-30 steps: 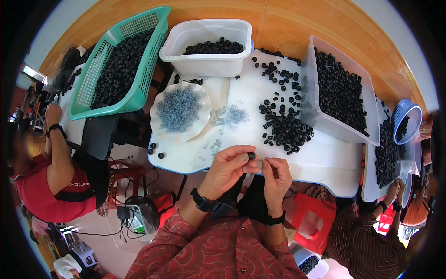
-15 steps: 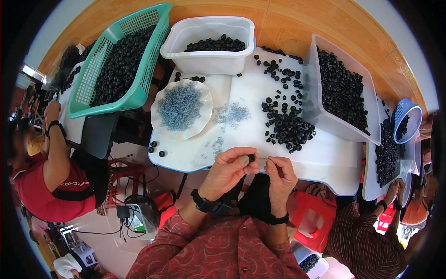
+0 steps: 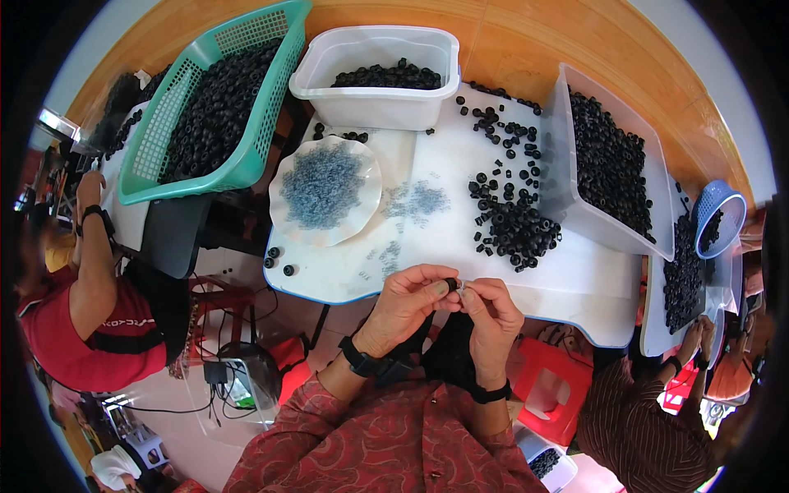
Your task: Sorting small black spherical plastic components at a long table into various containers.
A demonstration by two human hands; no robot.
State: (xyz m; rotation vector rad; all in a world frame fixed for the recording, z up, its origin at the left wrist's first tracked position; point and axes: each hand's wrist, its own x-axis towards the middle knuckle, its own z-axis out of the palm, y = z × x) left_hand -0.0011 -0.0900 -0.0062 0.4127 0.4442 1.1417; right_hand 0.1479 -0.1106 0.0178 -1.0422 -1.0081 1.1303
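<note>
Over the table's near edge, my left hand (image 3: 400, 308) pinches a small black ring-like part (image 3: 450, 283) between thumb and fingers. Fingertips of my right hand (image 3: 495, 319) meet it, pinching a tiny clear piece (image 3: 462, 287) against the part; its exact shape is too small to tell. Ahead of my left hand, a white wavy-rimmed plate (image 3: 370, 201) carries a heap of small bluish clear pieces (image 3: 322, 185), with more scattered on the table beside it. Beyond my right hand lies a loose pile of black parts (image 3: 518, 230).
Black parts fill a green basket (image 3: 136, 193), a white tub (image 3: 374, 108) and a translucent bin (image 3: 555, 177). A blue basket (image 3: 708, 197) stands far right. Co-workers sit on both sides; a red stool (image 3: 555, 386) is near my right arm.
My right hand has moved left to meet the black part held by my left hand. The fingertips of both hands now touch, and the view has shifted slightly.
</note>
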